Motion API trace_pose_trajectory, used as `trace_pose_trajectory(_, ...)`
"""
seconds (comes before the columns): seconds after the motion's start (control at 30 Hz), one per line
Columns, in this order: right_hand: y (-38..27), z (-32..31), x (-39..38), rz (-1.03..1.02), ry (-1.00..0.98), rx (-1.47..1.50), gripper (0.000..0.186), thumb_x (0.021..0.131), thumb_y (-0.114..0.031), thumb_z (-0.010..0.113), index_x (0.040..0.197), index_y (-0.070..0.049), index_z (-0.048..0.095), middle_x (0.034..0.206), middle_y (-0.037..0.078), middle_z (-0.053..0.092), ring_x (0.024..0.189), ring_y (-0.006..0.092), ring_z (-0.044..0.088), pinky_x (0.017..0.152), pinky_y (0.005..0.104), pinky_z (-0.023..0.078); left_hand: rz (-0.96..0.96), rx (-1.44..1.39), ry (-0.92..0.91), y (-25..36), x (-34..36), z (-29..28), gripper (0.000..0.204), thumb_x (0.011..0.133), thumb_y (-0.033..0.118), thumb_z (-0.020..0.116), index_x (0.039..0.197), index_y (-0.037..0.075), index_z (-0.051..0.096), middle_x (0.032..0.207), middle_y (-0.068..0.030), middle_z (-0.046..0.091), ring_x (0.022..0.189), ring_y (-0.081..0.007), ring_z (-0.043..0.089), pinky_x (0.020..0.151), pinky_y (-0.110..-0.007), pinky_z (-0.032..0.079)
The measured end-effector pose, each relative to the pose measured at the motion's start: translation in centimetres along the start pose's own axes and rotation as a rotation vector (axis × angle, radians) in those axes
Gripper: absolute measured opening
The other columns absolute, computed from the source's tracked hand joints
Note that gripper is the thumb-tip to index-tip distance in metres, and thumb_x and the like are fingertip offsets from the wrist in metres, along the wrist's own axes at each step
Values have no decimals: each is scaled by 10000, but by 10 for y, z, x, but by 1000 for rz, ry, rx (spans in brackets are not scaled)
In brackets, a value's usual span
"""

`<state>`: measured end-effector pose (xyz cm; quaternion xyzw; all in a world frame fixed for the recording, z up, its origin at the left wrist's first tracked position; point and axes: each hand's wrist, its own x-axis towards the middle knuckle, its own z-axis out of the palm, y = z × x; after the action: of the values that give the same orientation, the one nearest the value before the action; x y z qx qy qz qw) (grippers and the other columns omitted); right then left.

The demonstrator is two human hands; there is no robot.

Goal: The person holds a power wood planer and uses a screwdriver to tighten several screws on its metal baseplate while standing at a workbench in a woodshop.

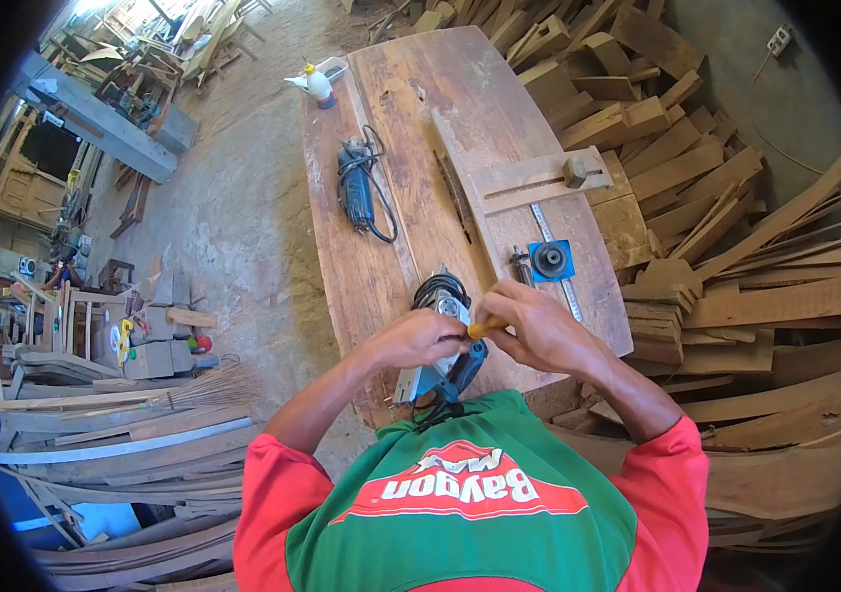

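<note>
Near the table's front edge, my two hands meet close to my body. My right hand (531,322) pinches a small yellow piece (485,328), perhaps a tool handle; its far end is hidden by the fingers. My left hand (420,337) is closed beside it, fingertips pressed together, and what it holds cannot be made out. Just below the hands lies a blue power tool (466,369) with a flat grey base plate (406,385), partly covered by my left wrist. A white socket strip (452,306) with a coiled black cable (440,287) sits right behind my fingers.
On the wooden table (430,74) lie a blue corded power tool (356,192), a slotted wooden jig (539,184), a blue square plate with a black knob (550,260), and a white bottle (319,87). Stacked wood offcuts (677,168) crowd the right; long boards (134,449) lie left.
</note>
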<state>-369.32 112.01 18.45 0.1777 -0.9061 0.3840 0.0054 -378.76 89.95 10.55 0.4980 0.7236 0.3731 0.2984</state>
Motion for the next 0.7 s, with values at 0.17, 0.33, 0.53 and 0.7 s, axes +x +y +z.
trace_pose_trajectory(0.17,-27,-24,17,520,-289,-6,353,877,-289,702,1092,-26,603,885,198,650,860,379,651,738,456,511,-108,67,86,3,-6,1,312,849,320,736,903,20,669,784,-164,659,707,-335,652,644,-442,494)
trace_pose_trajectory(0.33,-5,-11,6,189,-204,70,394,856,-277,733,1137,-42,591,1027,184,589,958,361,620,779,419,507,12,-9,-10,-2,-8,-2,267,849,266,727,973,33,686,767,-162,648,720,-343,653,668,-440,506)
trace_pose_trajectory(0.53,-7,7,-4,135,11,84,303,864,-171,688,1126,-50,596,994,174,571,934,367,601,790,446,490,-43,254,20,-4,-29,5,267,830,234,723,1022,52,693,920,-146,664,899,-348,657,782,-446,519)
trace_pose_trajectory(0.7,-5,20,-8,99,128,181,270,832,-13,641,1097,-51,603,972,152,554,894,354,592,773,426,489,-50,283,40,-26,-52,21,211,856,170,693,1016,32,694,943,-138,646,907,-353,637,794,-432,517)
